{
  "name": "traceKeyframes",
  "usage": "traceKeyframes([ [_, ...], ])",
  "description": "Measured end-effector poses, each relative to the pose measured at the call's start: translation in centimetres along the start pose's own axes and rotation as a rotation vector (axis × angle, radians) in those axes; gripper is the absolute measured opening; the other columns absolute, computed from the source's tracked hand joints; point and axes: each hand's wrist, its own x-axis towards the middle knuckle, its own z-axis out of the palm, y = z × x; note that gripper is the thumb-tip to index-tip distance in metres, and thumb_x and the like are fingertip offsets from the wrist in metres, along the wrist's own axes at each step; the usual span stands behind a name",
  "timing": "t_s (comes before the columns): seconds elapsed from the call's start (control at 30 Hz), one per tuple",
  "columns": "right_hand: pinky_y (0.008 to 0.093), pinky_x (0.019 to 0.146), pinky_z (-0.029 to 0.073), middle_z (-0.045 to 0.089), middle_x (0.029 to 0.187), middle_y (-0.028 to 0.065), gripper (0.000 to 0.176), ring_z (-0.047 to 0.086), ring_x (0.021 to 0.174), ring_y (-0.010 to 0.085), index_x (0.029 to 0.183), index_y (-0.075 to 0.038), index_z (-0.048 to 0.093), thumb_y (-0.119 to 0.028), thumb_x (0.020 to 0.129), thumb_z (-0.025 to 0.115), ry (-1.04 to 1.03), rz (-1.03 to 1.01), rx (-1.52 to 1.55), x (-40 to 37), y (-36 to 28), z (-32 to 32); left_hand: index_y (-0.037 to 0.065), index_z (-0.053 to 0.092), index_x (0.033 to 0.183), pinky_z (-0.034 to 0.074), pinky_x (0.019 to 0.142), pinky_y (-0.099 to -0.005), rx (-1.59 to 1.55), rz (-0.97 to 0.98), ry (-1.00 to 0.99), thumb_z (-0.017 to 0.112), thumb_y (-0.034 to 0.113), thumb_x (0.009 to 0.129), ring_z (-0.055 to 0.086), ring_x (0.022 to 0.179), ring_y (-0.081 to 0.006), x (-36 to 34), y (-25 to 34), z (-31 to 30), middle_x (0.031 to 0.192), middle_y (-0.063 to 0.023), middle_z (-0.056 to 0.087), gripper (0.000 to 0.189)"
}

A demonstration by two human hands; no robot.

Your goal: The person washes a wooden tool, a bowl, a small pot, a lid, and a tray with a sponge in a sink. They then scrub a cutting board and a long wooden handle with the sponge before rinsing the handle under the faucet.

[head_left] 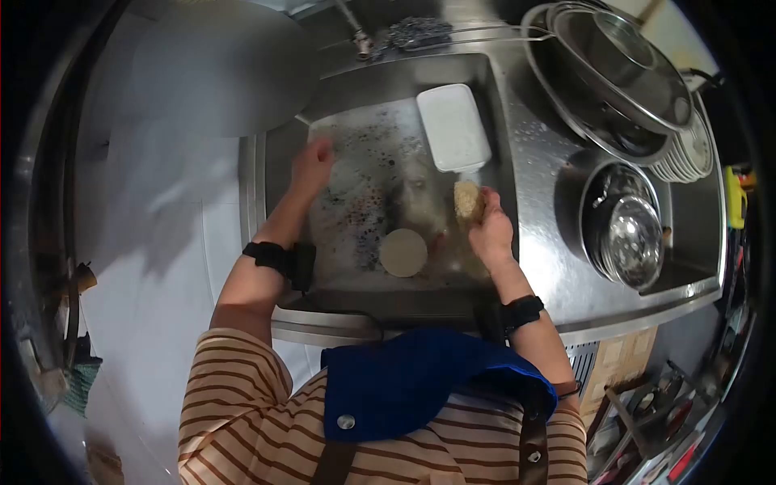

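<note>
My right hand [494, 232] grips a pale yellow sponge [468, 202] above the soapy water on the right side of the sink [347, 303]. Just beyond the sponge floats a white rectangular tub or lid [454, 129]. My left hand [314, 167] is over the left part of the water with its fingers curled in, and nothing shows in it. A round beige disc [403, 253], perhaps a lid or small dish, lies in the water nearer to me. Foam and dark bits of food drift on the surface.
Large metal bowls and strainers [618, 73] are piled on the right drainboard, beside stacked plates [685, 149]. Closer in sit smaller metal bowls [634, 242]. A faucet [361, 42] and a steel-wool scrubber [419, 32] are at the sink's back edge.
</note>
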Motion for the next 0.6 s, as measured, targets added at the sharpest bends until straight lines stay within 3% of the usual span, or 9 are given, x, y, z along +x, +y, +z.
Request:
traceKeyframes([
  [0.07,0.041,0.08,0.044,0.058,0.093,0.0225,0.055,0.055,0.091,0.0364,0.121,-0.007,0.038,-0.006,0.069,0.058,-0.039,0.026,0.002,0.9,-0.9,1.0,0.013,0.061,0.099,0.047,0.07,-0.037,0.355,-0.063,-0.276,0.062,0.017,0.072,0.06,0.079,-0.0279,-1.2,-6.0,1.0,0.086,-0.0092,0.062,0.028],
  [0.13,0.0404,0.082,0.044,0.057,0.096,0.0205,0.055,0.054,0.094,0.0365,0.121,-0.01,0.041,-0.005,0.069,0.058,-0.05,-0.09,-0.053,1.8,-1.1,2.7,0.013,0.061,0.102,0.045,0.078,-0.0399,0.445,-0.008,-0.387,0.065,0.018,0.068,0.055,0.093,-0.029,-3.4,-10.5,3.1,0.099,-0.0111,0.058,0.034],
  [0.17,0.0404,0.082,0.044,0.057,0.096,0.0205,0.055,0.054,0.094,0.0365,0.121,-0.01,0.041,-0.005,0.069,0.058,-0.063,-0.095,-0.056,2.0,-1.5,3.2,0.013,0.061,0.102,0.045,0.078,-0.0399,0.444,-0.022,-0.388,0.065,0.018,0.068,0.055,0.093,-0.029,-3.8,-10.7,3.4,0.099,-0.0111,0.058,0.034],
  [0.23,0.0398,0.083,0.044,0.057,0.099,0.0188,0.056,0.053,0.096,0.0367,0.121,-0.014,0.044,-0.006,0.068,0.059,-0.15,-0.08,-0.203,2.1,-2.1,3.6,0.013,0.062,0.1,0.041,0.083,-0.0432,0.735,0.005,-0.501,0.066,0.018,0.066,0.048,0.104,-0.0315,-3.8,-9.3,5.2,0.108,-0.0119,0.053,0.034],
  [0.37,0.04,0.083,0.043,0.056,0.101,0.0187,0.057,0.053,0.095,0.0367,0.12,-0.016,0.046,-0.006,0.066,0.06,-0.175,-0.021,-0.263,2.4,-2.0,4.4,0.011,0.062,0.099,0.039,0.085,-0.0451,0.578,0.08,-0.428,0.066,0.019,0.067,0.045,0.107,-0.0339,-3.1,-7.5,7.1,0.107,-0.0111,0.052,0.033],
  [0.47,0.0406,0.083,0.043,0.056,0.1,0.0187,0.057,0.053,0.094,0.0361,0.12,-0.017,0.046,-0.006,0.066,0.06,-0.244,0.047,-0.25,3.0,-1.1,4.7,0.009,0.058,0.107,0.038,0.087,-0.0414,0.775,0.074,-0.64,0.066,0.02,0.073,0.05,0.099,-0.0283,-1.4,-7.9,9.3,0.111,-0.0118,0.053,0.037],
  [0.53,0.0419,0.08,0.044,0.056,0.098,0.019,0.054,0.054,0.091,0.0361,0.12,-0.017,0.045,-0.006,0.069,0.058,-0.185,-0.051,-0.255,3.4,0.0,5.1,0.003,0.063,0.091,0.039,0.085,-0.0403,0.728,-0.167,-0.748,0.067,0.025,0.072,0.053,0.095,-0.0295,-0.2,-8.7,11.5,0.096,-0.0128,0.058,0.029],
  [0.57,0.0419,0.08,0.044,0.056,0.098,0.019,0.054,0.054,0.091,0.0361,0.12,-0.017,0.045,-0.006,0.069,0.058,-0.188,-0.039,-0.261,3.7,0.1,5.0,0.003,0.063,0.091,0.039,0.085,-0.0403,0.723,-0.162,-0.759,0.067,0.025,0.072,0.053,0.095,-0.0295,0.8,-9.5,12.1,0.096,-0.0128,0.058,0.029],
  [0.6,0.0423,0.079,0.045,0.057,0.096,0.0192,0.052,0.055,0.089,0.0363,0.12,-0.016,0.046,-0.006,0.07,0.057,-0.198,-0.015,-0.275,4.2,0.0,4.9,0.001,0.063,0.09,0.039,0.084,-0.0388,0.364,-0.406,-0.734,0.067,0.027,0.073,0.054,0.092,-0.0286,1.8,-11.0,11.9,0.093,-0.0133,0.059,0.032],
])
